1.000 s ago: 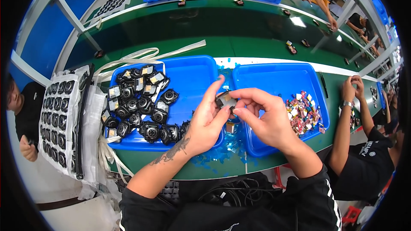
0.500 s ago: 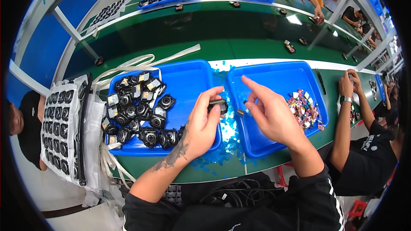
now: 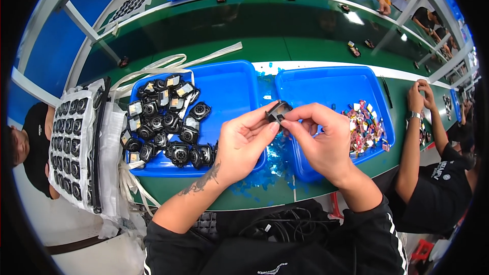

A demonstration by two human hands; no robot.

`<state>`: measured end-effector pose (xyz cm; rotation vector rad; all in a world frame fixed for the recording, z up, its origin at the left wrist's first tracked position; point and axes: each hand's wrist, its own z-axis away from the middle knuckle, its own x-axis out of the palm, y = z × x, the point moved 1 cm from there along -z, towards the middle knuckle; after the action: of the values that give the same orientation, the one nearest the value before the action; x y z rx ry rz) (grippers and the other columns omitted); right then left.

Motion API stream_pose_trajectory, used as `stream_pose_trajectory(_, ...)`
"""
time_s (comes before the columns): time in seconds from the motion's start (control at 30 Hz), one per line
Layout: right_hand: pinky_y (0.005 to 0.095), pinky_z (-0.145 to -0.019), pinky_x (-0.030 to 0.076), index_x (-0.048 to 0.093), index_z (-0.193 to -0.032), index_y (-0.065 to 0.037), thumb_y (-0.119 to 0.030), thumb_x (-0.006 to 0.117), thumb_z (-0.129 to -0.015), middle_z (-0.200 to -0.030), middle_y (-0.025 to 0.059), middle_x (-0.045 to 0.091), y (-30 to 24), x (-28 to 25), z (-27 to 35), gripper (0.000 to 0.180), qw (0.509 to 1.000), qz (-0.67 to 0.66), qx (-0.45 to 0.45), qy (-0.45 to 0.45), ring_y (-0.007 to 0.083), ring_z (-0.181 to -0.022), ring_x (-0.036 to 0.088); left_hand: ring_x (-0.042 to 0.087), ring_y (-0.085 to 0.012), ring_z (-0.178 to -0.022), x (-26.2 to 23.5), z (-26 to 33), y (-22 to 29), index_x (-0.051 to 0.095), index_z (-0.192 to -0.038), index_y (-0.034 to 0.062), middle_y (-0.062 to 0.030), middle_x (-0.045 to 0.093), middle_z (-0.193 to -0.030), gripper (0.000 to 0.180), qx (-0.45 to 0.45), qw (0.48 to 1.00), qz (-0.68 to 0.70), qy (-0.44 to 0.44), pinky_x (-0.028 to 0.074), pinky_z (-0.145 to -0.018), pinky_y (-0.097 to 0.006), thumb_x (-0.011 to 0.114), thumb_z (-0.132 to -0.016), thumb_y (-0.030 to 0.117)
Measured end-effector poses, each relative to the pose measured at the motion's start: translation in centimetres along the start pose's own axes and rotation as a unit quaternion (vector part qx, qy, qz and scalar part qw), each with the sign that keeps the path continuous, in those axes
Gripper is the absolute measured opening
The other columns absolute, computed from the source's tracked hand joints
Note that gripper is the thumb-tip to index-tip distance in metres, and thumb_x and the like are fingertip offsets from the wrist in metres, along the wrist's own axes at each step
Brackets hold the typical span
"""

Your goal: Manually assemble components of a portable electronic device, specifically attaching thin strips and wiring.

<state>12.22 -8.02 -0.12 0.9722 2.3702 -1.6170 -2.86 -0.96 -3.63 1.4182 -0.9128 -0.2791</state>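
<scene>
Between my two hands is a small black watch case (image 3: 278, 112), tilted with its hollow inside partly showing. My left hand (image 3: 242, 145) is closed around its left side, thumb along the lower edge. The thumb and forefinger of my right hand (image 3: 326, 140) pinch at the case's right edge; any small piece between those fingertips is hidden. Beneath and to the left lies a blue tray (image 3: 224, 89) with several black watch cases (image 3: 165, 122) heaped in its left part. Below my right hand, another blue tray (image 3: 313, 89) holds a pile of small multicoloured parts (image 3: 364, 127).
Blue film scraps (image 3: 267, 173) litter the green table between the trays. White straps (image 3: 168, 66) lie behind the left tray. Stacked sheets of watch cases (image 3: 71, 137) stand at far left. A black tweezer-like tool (image 3: 386, 91) lies right. A co-worker's hands (image 3: 420, 97) are nearby at right.
My right hand has moved left to the watch case, its raised forefinger now bent into a pinch. My left hand has lifted and turned the case. The view has shifted slightly.
</scene>
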Motion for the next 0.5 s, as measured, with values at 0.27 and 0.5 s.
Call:
stream_pose_trajectory(0.27,0.0256,-0.050,0.043,0.071,-0.088,-0.002,0.002,0.074,-0.077,-0.076,0.0085,0.067,-0.04,-0.40,-0.28,0.012,1.000,0.002,-0.011,-0.010,0.0118,-0.054,0.055,0.055,-0.0178,-0.120,0.04,-0.01,-0.55,0.046,-0.138,-0.0073,-0.0135,0.058,-0.131,0.041,0.013,0.999,-0.007,-0.043,0.044,-0.104,-0.032,0.051,-0.097,-0.002)
stream_pose_trajectory(0.5,0.0266,-0.051,0.044,0.071,-0.089,-0.001,0.000,0.072,-0.079,-0.075,0.0081,0.067,0.16,-0.32,-0.20,0.010,1.000,-0.021,-0.006,-0.019,0.0122,-0.054,0.055,0.054,-0.0185,-0.121,0.13,0.15,-0.82,0.046,-0.138,-0.0074,-0.0140,0.057,-0.131,0.041,0.042,0.997,-0.046,-0.040,0.044,-0.104,-0.032,0.050,-0.097,-0.002)
